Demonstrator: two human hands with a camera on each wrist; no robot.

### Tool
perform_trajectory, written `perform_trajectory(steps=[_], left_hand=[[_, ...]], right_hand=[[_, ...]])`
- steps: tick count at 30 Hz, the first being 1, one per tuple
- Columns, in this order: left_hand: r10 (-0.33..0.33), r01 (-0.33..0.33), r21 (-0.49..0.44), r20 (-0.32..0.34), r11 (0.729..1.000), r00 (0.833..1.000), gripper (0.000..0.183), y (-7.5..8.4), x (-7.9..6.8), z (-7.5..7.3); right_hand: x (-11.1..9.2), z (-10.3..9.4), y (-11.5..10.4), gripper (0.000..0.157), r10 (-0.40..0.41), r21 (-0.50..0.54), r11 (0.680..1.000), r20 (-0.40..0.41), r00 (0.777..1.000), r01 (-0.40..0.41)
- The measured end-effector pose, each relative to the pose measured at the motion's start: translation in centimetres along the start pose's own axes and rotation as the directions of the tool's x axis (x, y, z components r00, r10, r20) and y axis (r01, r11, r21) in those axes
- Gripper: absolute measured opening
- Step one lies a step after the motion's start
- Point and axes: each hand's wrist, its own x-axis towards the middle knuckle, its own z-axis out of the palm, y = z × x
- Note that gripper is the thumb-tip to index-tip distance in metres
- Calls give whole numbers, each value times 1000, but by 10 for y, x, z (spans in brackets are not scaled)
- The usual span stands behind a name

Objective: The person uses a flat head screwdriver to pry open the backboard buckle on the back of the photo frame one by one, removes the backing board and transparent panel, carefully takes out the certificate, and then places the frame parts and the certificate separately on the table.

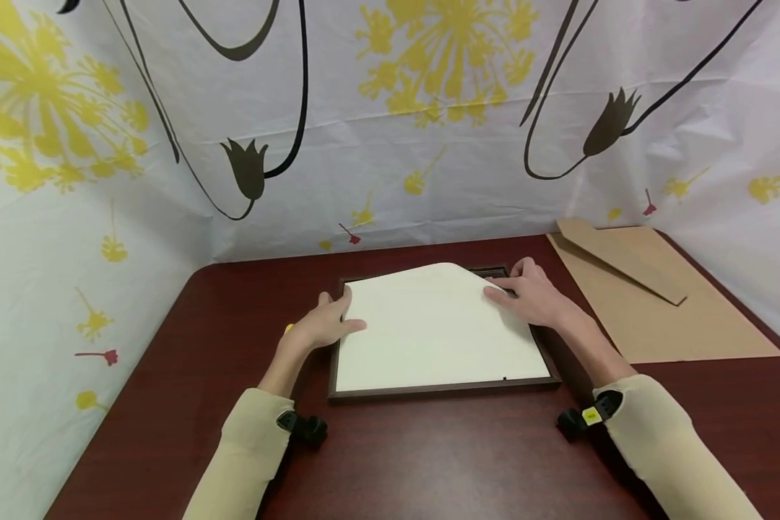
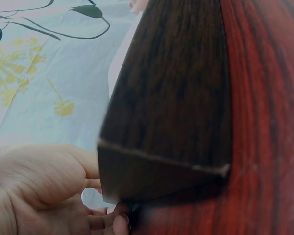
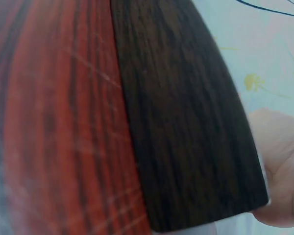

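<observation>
A dark wood-grain picture frame (image 1: 442, 391) lies flat on the table, with a white sheet (image 1: 429, 325) over its middle. The sheet's far edge bows upward, and the far right corner of the frame shows beside it. My left hand (image 1: 321, 323) grips the frame's left side, thumb over the sheet; in the left wrist view, curled fingers (image 2: 120, 223) show at the frame's end. At the far right corner, my right hand (image 1: 534, 296) pinches the sheet's edge between thumb and fingers. The right wrist view shows the frame's side (image 3: 191, 122), with part of that hand behind it.
A brown cardboard sheet (image 1: 708, 318) with a raised folded flap (image 1: 617, 260) lies at the right of the dark red table (image 1: 442, 455). A white cloth (image 1: 364, 94) with flower prints hangs behind and at both sides. A small yellow thing (image 1: 289, 328) shows behind the left wrist.
</observation>
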Motion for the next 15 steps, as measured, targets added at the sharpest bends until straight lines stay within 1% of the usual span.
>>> perform_trajectory(steps=[5,7,9,11,13,15], left_hand=[[-3,3,-5,9,1000,1000,85,1,0,0],[-6,6,-3,12,1000,1000,85,1,0,0],[-8,8,1,13,1000,1000,85,2,-1,-1],[-7,6,10,13,1000,1000,84,3,-2,-1],[-6,6,15,14,1000,1000,84,4,-3,-1],[-5,4,19,14,1000,1000,84,5,-4,-1]], right_hand=[[-1,-3,-3,58,12,41,999,53,999,-14],[-2,-4,-5,58,7,67,998,61,998,-11],[-1,-5,-6,59,-7,95,995,46,999,3],[-1,-7,-6,61,-3,139,990,19,1000,1],[-1,-9,-6,65,24,180,983,-15,1000,-21],[-3,-13,-6,69,71,236,970,-40,997,-60]])
